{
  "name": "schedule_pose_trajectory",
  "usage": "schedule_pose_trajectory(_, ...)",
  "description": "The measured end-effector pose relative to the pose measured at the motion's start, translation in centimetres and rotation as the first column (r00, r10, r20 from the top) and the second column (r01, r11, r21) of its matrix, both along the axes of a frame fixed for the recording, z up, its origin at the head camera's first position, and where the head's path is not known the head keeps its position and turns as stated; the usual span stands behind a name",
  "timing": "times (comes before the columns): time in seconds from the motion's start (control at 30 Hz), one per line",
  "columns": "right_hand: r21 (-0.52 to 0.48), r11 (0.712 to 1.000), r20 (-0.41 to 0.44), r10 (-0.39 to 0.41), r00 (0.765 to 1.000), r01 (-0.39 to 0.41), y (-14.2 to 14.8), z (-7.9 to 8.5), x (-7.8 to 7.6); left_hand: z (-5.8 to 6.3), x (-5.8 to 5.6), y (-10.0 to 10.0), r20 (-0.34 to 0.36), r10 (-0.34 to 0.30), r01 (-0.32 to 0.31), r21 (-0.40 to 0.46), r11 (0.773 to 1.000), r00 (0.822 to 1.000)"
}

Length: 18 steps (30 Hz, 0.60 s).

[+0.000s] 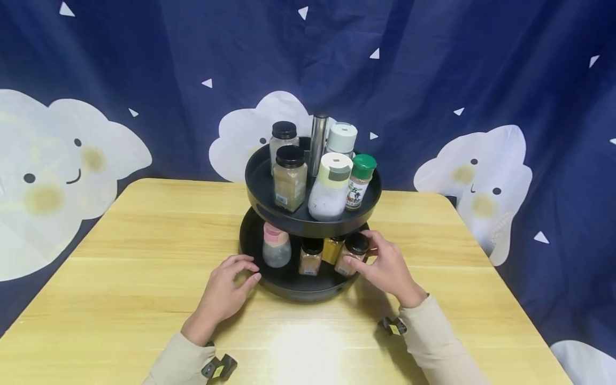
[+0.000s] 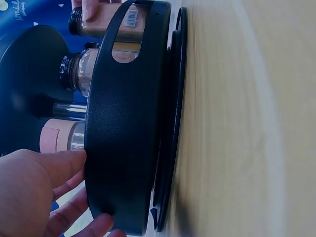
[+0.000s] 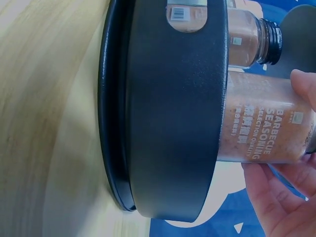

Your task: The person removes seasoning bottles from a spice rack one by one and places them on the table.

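Observation:
My right hand (image 1: 389, 267) grips a black-capped square jar (image 3: 264, 118), thumb on one side and fingers on the other. Its label reads barbecue seasoning, and it stands upright at the right of the lower tier of a black two-tier spice rack (image 1: 298, 291). My left hand (image 1: 223, 289) rests at the rack's lower left rim, with relaxed fingers touching the wall (image 2: 126, 123). Nearest to that hand is a pink-capped shaker (image 1: 276, 250) inside the lower tier. Another black-capped jar (image 1: 310, 258) and a yellow-filled jar (image 1: 331, 250) stand beside the gripped one.
The upper tier (image 1: 308, 227) carries black-capped jars (image 1: 290, 182), white-capped shakers (image 1: 332, 187) and a green-capped bottle (image 1: 360, 182) around a metal post (image 1: 318, 141). It overhangs the lower tier. Behind the wooden table (image 1: 168, 251) hangs a blue cloud-print curtain (image 1: 183, 43).

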State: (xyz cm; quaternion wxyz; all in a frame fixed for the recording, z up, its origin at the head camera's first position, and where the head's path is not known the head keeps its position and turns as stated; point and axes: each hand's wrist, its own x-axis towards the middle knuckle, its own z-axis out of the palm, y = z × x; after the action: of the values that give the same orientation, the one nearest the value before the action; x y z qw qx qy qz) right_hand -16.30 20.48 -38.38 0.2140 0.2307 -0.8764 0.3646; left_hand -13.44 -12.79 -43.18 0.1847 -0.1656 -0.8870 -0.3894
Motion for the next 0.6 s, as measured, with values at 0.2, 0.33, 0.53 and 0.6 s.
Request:
schedule_pose_trajectory(0.2,0.007,1.000,0.004,-0.005,1.000,0.005,0.0,0.5,0.0,0.1,0.1,0.0,0.022,0.014,-0.015,0.001,1.000,1.000)
schedule_pose_trajectory(0.33,0.006,1.000,0.004,-0.008,1.000,0.008,-0.1,0.8,0.0,0.1,0.1,0.0,0.028,0.016,-0.016,0.000,1.000,0.999)
schedule_pose_trajectory(0.53,0.000,1.000,-0.001,-0.004,1.000,0.004,0.0,1.0,0.0,0.1,0.1,0.0,0.017,0.008,-0.008,0.005,1.000,1.000)
schedule_pose_trajectory(0.6,0.001,1.000,-0.006,-0.007,1.000,0.007,0.0,1.1,0.1,0.1,0.1,0.1,0.016,0.006,-0.006,0.004,1.000,1.000)
